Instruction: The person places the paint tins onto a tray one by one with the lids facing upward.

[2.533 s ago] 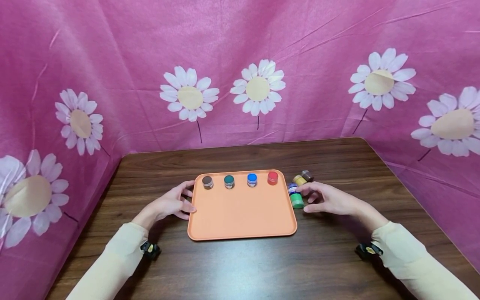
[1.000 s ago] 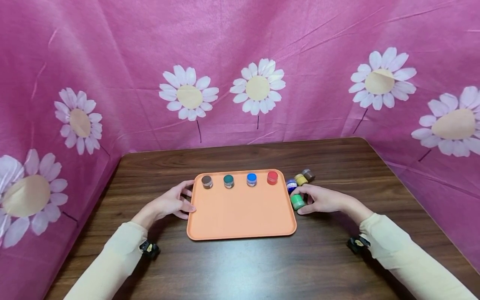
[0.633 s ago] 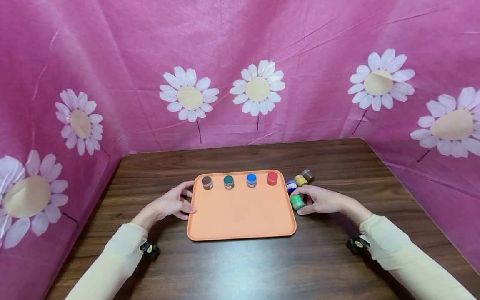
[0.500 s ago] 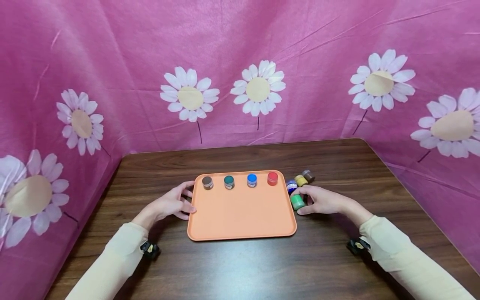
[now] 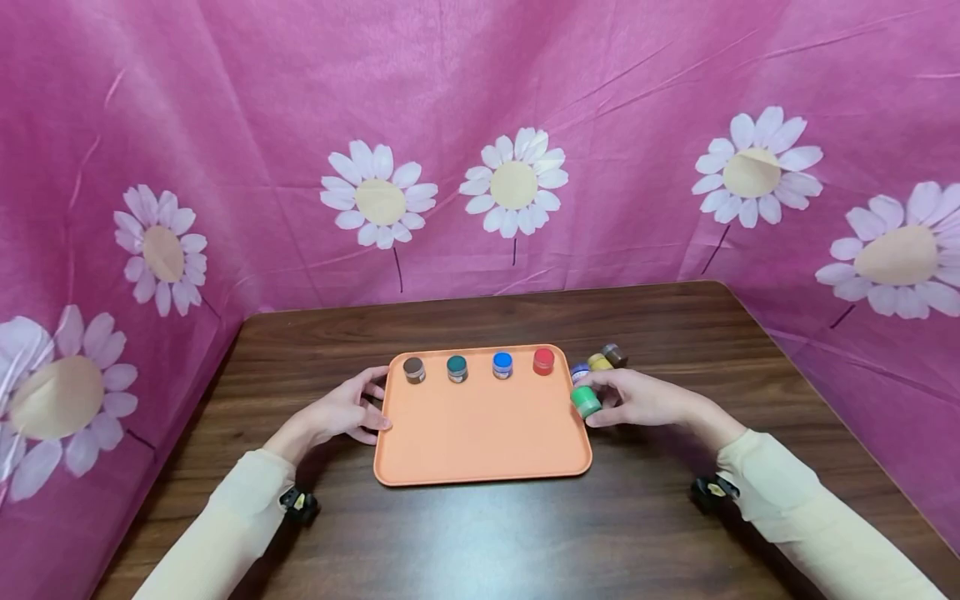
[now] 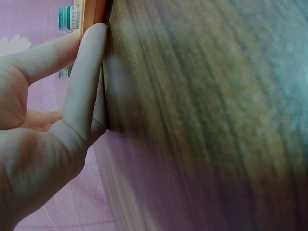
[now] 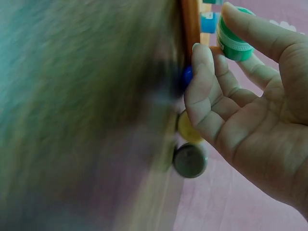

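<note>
My right hand point(image 5: 637, 398) pinches a light green paint jar point(image 5: 586, 402) between thumb and fingers, tilted over the right rim of the orange tray point(image 5: 480, 433). The right wrist view shows the green lid point(image 7: 236, 26) beside my thumb, with the jar raised off the table. At the tray's left edge my left hand point(image 5: 341, 410) holds the rim, its thumb on top and fingers along the side. Lined up along the tray's back stand a brown jar point(image 5: 414, 370), a dark green jar point(image 5: 457, 368), a blue jar point(image 5: 502, 365) and a red jar point(image 5: 543, 361).
Right of the tray, behind my right hand, a dark blue jar point(image 5: 580, 372), a yellow jar point(image 5: 598, 362) and a dark brown jar point(image 5: 614, 356) sit close together on the wooden table point(image 5: 360, 542). A pink flowered cloth point(image 5: 450, 83) hangs around the table's far sides.
My right hand has moved onto the light green jar, gripped it and lifted it slightly leftward over the tray's rim. The left hand has stayed at the tray's edge.
</note>
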`<act>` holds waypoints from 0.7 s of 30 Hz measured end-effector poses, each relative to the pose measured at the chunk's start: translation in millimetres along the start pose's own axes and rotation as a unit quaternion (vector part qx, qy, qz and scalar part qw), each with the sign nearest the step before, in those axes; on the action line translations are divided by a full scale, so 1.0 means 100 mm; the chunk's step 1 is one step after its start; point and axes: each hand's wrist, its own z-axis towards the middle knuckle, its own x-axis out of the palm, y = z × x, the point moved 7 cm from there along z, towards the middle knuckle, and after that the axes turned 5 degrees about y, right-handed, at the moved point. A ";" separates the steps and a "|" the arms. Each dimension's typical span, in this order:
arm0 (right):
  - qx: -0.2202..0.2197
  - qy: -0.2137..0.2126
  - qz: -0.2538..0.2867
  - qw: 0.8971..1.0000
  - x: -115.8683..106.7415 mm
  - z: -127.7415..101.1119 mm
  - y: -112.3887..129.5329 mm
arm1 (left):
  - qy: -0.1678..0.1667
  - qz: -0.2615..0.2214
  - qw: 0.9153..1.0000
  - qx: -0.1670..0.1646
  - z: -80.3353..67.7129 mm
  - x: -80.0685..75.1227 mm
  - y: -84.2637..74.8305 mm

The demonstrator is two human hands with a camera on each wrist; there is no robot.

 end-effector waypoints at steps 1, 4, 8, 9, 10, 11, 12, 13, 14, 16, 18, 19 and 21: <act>-0.003 -0.002 -0.003 1.000 0.00 0.01 0.02 | 0.000 0.000 1.000 0.000 0.00 0.00 0.00; -0.026 -0.005 -0.015 1.000 -0.02 0.06 0.10 | 0.000 0.001 1.000 0.000 0.01 -0.01 0.00; -0.058 -0.010 -0.030 0.998 -0.05 0.15 0.20 | 0.002 0.001 1.000 0.001 0.02 0.00 0.00; -0.062 -0.012 -0.034 0.997 -0.06 0.18 0.22 | 0.002 0.001 1.000 0.001 0.02 0.00 0.00; -0.065 -0.013 -0.033 0.997 -0.08 0.20 0.25 | 0.002 0.000 1.000 0.002 0.02 0.00 0.00; -0.067 -0.015 -0.034 0.997 -0.09 0.23 0.28 | 0.000 0.000 1.000 0.002 0.02 -0.01 0.00; -0.068 -0.016 -0.033 0.997 -0.10 0.26 0.31 | 0.000 -0.001 1.000 0.003 0.01 -0.01 0.00; -0.067 -0.016 -0.032 0.997 -0.10 0.29 0.34 | -0.001 -0.001 1.000 0.003 0.01 -0.01 0.00; -0.066 -0.014 -0.025 0.997 -0.10 0.31 0.37 | -0.001 -0.002 1.000 0.003 0.01 -0.01 0.00; -0.064 -0.011 -0.018 0.998 -0.10 0.35 0.43 | 0.000 -0.003 1.000 0.003 0.01 -0.01 0.00; -0.063 -0.007 -0.011 0.998 -0.09 0.39 0.48 | 0.002 -0.003 1.000 0.003 0.01 0.00 0.01; -0.063 -0.006 -0.010 0.998 -0.09 0.41 0.51 | 0.003 -0.002 1.000 0.003 0.01 0.00 0.01; -0.068 -0.006 -0.013 0.998 -0.08 0.45 0.58 | 0.001 0.000 1.000 0.002 0.00 0.00 0.02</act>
